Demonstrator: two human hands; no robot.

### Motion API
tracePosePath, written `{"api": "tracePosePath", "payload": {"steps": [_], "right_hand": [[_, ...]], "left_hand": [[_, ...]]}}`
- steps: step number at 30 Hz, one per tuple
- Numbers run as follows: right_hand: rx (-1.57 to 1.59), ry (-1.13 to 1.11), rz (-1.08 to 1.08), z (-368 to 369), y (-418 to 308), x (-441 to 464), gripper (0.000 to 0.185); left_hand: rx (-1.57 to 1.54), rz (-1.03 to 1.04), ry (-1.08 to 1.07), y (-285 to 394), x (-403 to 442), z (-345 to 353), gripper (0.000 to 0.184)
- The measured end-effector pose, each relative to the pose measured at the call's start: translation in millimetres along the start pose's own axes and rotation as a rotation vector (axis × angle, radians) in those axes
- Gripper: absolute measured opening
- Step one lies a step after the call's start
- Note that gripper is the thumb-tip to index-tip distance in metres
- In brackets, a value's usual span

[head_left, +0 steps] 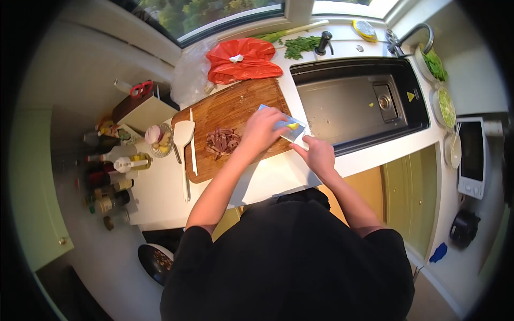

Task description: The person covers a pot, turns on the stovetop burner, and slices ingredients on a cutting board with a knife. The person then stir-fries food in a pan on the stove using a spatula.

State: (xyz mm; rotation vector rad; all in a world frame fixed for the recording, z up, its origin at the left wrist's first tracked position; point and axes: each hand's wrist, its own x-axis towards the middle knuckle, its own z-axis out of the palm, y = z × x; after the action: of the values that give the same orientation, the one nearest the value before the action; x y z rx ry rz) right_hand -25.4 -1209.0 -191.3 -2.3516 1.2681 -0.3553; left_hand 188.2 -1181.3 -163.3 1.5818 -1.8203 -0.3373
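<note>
My left hand (261, 131) is closed on a flat, packet-like thing (298, 130), pale blue and white with a yellow patch. My right hand (317, 155) pinches its lower right corner. Both hands are above the right edge of a wooden cutting board (241, 99), near the sink. What the thing contains, if anything, I cannot make out. A heap of sliced dark reddish meat (222, 143) lies on the board, left of my left hand. White chopsticks (193, 144) rest along the board's left side, beside a white spatula (184, 136).
Right of the board is a dark sink (342, 96) with a tap (423, 32). A red plastic bag (243, 58) and green herbs (300, 47) lie behind. Bottles (115, 200), a glass bowl (159, 140) and a knife block (142, 109) stand left. Bowls of greens (444, 107) line the right.
</note>
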Motion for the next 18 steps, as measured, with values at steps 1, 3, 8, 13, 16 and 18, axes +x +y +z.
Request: {"api": "tracePosePath", "payload": {"steps": [1, 3, 8, 13, 16, 18], "right_hand": [[0.017, -0.007, -0.027, 0, -6, 0, 0.045], [0.040, -0.003, -0.068, 0, -9, 4, 0.045], [0.033, -0.051, -0.074, 4, -11, 3, 0.046], [0.003, -0.114, 0.002, -4, 9, 12, 0.050], [0.072, -0.173, 0.104, -9, 37, 30, 0.053], [0.253, -0.200, 0.120, -5, 57, 44, 0.058]], "left_hand": [[0.039, -0.041, -0.074, -6, 2, 13, 0.023], [-0.042, -0.296, -0.213, -12, 6, 23, 0.024], [-0.073, -0.415, -0.233, -21, 3, 26, 0.022], [-0.255, -0.475, 0.186, -37, -5, -3, 0.016], [-0.250, -0.546, 0.258, -44, -33, -18, 0.009], [-0.219, -0.611, 0.204, -46, -50, 10, 0.007]]}}
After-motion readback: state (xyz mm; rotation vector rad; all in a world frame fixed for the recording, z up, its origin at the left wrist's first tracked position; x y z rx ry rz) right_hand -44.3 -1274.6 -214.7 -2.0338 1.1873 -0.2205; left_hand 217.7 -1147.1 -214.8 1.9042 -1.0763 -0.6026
